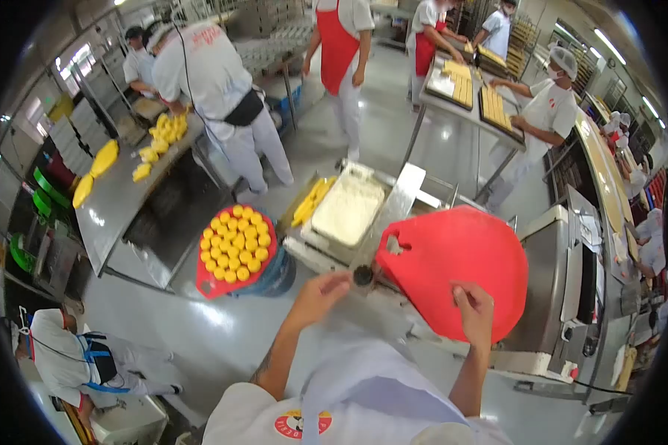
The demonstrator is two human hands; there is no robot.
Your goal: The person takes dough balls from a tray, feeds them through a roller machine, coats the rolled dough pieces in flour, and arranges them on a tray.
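A large red board (460,259) with a cut-out handle lies over the machine in front of me. My right hand (473,308) is at its near edge, thumb and fingers brought together; whether they pinch the board is hard to tell. My left hand (325,291) is raised near a dark round knob (363,276), its fingers loosely apart and holding nothing. Behind the knob sits a metal tray of white flour (349,204), with long yellow dough pieces (315,200) beside it. To the left, round yellow dough balls (234,241) cover another red board (209,285) on top of a blue bin (278,273).
A steel table (107,222) with yellow dough stands at the left, a co-worker (215,81) bending over it. Another person (89,356) is at lower left. Trays of dough strips (497,107) lie on a table at upper right, beside a co-worker (553,111). Machinery (549,289) stands at right.
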